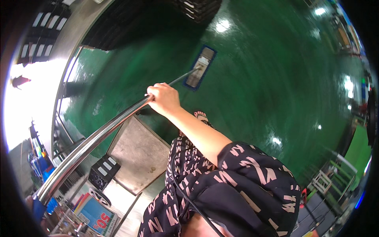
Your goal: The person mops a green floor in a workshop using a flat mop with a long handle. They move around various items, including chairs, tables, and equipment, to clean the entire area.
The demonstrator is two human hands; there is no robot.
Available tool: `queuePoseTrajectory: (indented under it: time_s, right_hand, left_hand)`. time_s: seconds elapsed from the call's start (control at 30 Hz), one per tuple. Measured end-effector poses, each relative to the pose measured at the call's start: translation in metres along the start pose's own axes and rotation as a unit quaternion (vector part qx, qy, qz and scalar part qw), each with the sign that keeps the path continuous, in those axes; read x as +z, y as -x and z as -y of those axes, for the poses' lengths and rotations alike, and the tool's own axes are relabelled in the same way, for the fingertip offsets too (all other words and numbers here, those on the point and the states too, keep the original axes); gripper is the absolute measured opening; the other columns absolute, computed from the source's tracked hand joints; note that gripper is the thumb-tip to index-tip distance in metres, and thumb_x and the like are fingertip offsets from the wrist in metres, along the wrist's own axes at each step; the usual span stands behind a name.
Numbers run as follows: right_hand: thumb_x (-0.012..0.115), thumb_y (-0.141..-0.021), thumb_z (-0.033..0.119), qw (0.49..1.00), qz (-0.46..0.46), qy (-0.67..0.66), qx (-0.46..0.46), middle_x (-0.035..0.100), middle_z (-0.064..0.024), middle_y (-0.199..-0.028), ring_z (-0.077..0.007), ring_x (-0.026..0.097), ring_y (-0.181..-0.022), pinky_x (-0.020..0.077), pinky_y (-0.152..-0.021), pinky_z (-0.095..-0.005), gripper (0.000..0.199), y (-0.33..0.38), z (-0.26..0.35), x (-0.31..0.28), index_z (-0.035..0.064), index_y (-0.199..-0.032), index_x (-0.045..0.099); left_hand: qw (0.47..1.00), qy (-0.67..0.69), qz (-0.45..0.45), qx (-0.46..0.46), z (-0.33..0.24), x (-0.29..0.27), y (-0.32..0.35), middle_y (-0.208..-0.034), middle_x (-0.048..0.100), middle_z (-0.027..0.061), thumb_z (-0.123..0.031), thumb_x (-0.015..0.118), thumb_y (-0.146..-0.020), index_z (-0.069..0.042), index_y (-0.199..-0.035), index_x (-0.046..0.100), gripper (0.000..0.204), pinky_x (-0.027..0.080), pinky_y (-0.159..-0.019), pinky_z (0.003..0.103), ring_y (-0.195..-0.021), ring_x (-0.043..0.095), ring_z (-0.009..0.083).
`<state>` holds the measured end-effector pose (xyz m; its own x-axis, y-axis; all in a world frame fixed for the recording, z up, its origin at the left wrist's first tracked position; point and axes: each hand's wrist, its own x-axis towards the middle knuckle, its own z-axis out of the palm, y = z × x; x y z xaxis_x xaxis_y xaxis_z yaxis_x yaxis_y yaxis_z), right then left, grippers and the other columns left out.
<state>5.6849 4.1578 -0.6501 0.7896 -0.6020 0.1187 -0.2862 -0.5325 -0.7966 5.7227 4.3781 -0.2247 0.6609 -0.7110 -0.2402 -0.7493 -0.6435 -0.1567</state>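
Observation:
My right hand (164, 98) is closed around the metal pole of a flat mop, the arm stretched forward. The shiny pole (98, 134) runs from the lower left to the mop head (200, 68), a long flat plate with a blue fringe lying on the green floor. At the lower left rim the pole ends in a blue grip (38, 209). Only a dim sliver of my left hand (29, 201) shows there, against the grip; it looks closed on it, most fingers being hidden.
Glossy green floor (256, 94) spreads ahead and right. My bare foot (200, 115) is behind the mop head. A metal plate (138, 154), a black crate (104, 172) and a blue printed sheet (94, 215) are at left. Dark stacks (197, 10) stand ahead; a green-topped table (355, 154) is at right.

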Motion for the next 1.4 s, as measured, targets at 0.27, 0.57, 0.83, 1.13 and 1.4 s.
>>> queuePoseTrajectory:
  time_s: [0.27,0.57,0.83,1.13,1.4]
  right_hand:
    - [0.063,-0.07,0.014,0.979,-0.13,0.081,0.136,0.065,-0.0054,-0.075,-0.0267,0.064,-0.071,0.0517,-0.059,-0.0379,0.002,0.148,-0.106,-0.084,0.0128,-0.071,0.063]
    - [0.069,-0.074,0.023,0.964,-0.037,0.086,0.249,0.061,-0.0144,-0.067,-0.0369,0.058,-0.073,0.0433,-0.088,-0.0493,0.025,0.283,-0.149,-0.029,0.005,-0.06,0.059]
    - [0.067,-0.073,0.017,0.997,0.044,-0.038,0.057,0.064,-0.0066,-0.072,-0.0377,0.053,-0.1,0.0356,-0.08,-0.0591,0.02,0.26,0.029,0.081,0.0093,-0.06,0.054]
    - [0.067,-0.073,0.012,0.967,0.182,-0.172,-0.055,0.063,-0.0115,-0.091,-0.0289,0.058,-0.1,0.0325,-0.105,-0.0493,0.015,0.244,0.08,0.195,0.0095,-0.087,0.064]
    - [0.066,-0.075,0.018,0.972,0.169,-0.153,-0.059,0.064,-0.0095,-0.092,-0.0288,0.058,-0.103,0.0344,-0.103,-0.0512,0.013,0.389,0.077,0.105,0.0123,-0.086,0.065]
  left_hand:
    - [0.977,0.113,-0.043,0.176,-0.115,0.085,-0.076,-0.086,0.067,0.0073,-0.009,0.073,-0.066,-0.009,-0.107,0.068,0.041,0.048,-0.07,0.033,-0.077,0.062,0.0217]
    - [0.976,0.044,0.173,0.122,-0.081,0.117,-0.019,-0.088,0.068,0.0088,-0.012,0.07,-0.068,-0.009,-0.104,0.07,0.036,0.046,-0.077,0.033,-0.085,0.06,0.0227]
    - [0.987,-0.158,0.004,0.038,-0.005,0.048,0.222,-0.081,0.066,0.0094,-0.012,0.075,-0.063,-0.006,-0.113,0.064,0.051,0.044,-0.084,0.04,-0.085,0.059,0.0272]
    - [0.951,-0.238,0.198,-0.013,-0.08,0.054,0.294,-0.067,0.059,0.0142,-0.014,0.075,-0.066,0.001,-0.127,0.052,0.067,0.051,-0.048,0.035,-0.05,0.061,0.0229]
    - [0.962,-0.237,0.136,-0.011,-0.126,0.045,0.406,-0.067,0.057,0.0103,-0.015,0.077,-0.061,-0.002,-0.117,0.06,0.06,0.045,-0.051,0.035,-0.052,0.056,0.0223]
